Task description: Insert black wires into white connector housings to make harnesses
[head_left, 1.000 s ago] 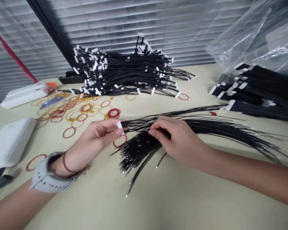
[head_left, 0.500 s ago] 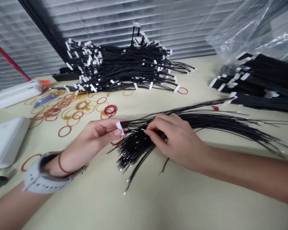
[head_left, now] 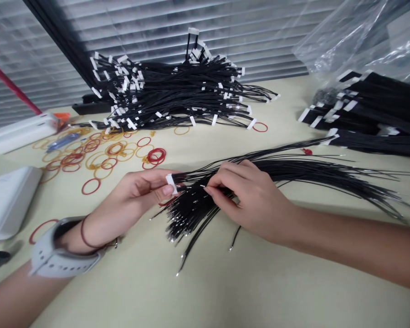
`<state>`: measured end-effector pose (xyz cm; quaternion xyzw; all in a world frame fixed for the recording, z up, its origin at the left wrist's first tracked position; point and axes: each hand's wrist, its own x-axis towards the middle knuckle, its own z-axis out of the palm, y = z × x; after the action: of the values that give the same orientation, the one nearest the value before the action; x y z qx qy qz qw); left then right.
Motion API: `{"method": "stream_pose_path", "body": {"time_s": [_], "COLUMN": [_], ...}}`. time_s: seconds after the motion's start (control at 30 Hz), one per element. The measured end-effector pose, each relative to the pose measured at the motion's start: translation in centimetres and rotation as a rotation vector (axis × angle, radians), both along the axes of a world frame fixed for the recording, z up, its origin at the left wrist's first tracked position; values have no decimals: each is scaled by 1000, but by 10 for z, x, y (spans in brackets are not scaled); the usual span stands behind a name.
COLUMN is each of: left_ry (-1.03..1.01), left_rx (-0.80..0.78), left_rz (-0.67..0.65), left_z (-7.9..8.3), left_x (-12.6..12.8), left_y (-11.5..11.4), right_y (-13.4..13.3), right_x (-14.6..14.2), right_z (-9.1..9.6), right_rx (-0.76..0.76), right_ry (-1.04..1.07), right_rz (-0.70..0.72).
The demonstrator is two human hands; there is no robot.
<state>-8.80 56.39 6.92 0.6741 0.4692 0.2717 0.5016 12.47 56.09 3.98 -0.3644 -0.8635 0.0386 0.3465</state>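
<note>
Between the thumb and fingers of my left hand (head_left: 145,191) is a small white connector housing (head_left: 171,183). Black wires run from it to the right, over a loose bundle of black wires (head_left: 191,207) with shiny metal terminals at the ends. My right hand (head_left: 248,193) is closed above the bundle, its thumb and forefinger pinching a thin black wire. The wire's small metal tip (head_left: 202,186) points left, a short gap from the connector housing. The right hand's other fingers are curled and partly hide the wires below.
At the back lies a pile of finished-looking black cables (head_left: 177,91) with white connectors. Red and yellow rubber bands (head_left: 116,150) are scattered left of it. White boxes (head_left: 12,200) stand at far left. More black cables (head_left: 379,109) and a clear plastic bag (head_left: 355,41) are at right.
Almost nothing differs. Both hands keep their grips on the connector housing and the wire, and the view has shifted very slightly.
</note>
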Motion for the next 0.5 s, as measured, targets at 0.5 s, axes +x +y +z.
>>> {"method": "stream_pose_path", "body": {"time_s": [0.5], "left_ry": [40], "left_rx": [49], "left_rz": [-34], "left_z": [-1], "left_x": [0], "left_y": [0], "right_y": [-1], "right_x": [0], "right_z": [2], "right_rx": [0], "right_ry": [73], "right_rz": [31]}}
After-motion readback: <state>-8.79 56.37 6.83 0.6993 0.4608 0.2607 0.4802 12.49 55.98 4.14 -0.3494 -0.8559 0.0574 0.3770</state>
